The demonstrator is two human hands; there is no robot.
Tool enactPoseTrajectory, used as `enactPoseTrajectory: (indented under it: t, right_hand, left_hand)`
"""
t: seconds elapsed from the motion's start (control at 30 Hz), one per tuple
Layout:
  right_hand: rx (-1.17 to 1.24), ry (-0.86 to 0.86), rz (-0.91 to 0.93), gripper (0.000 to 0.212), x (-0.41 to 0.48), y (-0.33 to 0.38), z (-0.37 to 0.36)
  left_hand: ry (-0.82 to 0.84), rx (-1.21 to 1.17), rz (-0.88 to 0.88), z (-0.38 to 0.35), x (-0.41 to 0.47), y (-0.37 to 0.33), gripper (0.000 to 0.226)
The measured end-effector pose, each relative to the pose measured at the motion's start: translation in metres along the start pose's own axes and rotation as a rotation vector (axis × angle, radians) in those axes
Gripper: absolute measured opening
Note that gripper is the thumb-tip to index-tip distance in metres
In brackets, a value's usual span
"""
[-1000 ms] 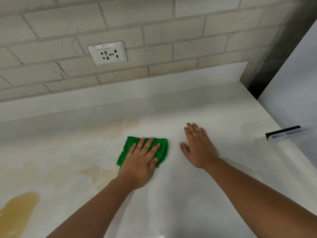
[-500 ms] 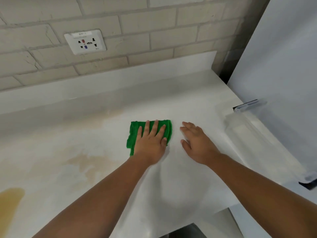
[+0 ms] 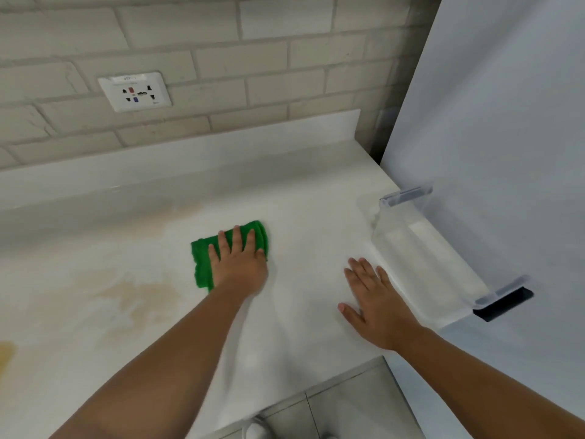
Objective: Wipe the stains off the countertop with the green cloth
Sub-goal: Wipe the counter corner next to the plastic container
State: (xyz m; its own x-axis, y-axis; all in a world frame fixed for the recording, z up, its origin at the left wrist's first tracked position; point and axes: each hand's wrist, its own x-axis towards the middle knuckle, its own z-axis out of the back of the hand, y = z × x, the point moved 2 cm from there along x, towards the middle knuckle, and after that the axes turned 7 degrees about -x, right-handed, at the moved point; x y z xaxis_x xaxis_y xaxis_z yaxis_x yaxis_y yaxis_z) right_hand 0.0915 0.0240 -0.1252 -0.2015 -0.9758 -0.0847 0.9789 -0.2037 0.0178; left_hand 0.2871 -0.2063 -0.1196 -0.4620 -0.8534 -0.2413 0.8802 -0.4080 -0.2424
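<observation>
White countertop (image 3: 300, 327) under brick wall. Left hand (image 3: 235, 264) presses flat, fingers straight, on green cloth (image 3: 202, 261); tan stains (image 3: 139, 296) lie left of it. Right hand (image 3: 376, 305) flat, holding nothing, farther off.

The left forearm (image 3: 177, 353) is showing bare along its whole visible length, entering the frame at 7 o'clock; the right forearm (image 3: 493, 372) is showing bare likewise, entering at 4 o'clock. The left hand (image 3: 239, 267) and right hand (image 3: 378, 307) are going uncovered too. At 6 o'clock a rounded white shoe tip (image 3: 254, 430) is peeking in, blurred
</observation>
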Motion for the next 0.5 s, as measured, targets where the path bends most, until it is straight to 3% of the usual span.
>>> enactPoseTrajectory:
  t: [0.17, 0.33, 0.5]
  right_hand:
    - [0.044, -0.019, -0.001, 0.082, -0.005, -0.004, -0.006]
    - [0.069, -0.027, 0.008, 0.084, -0.005, -0.005, -0.008]
    - [0.087, -0.055, 0.01, 0.083, -0.006, -0.004, -0.009]
  left_hand:
    - [0.069, 0.062, -0.255, -0.03, -0.044, -0.075, 0.06]
    - [0.06, 0.075, -0.462, -0.042, -0.109, -0.049, 0.06]
    - [0.017, 0.062, -0.375, -0.033, -0.1, -0.006, 0.061]
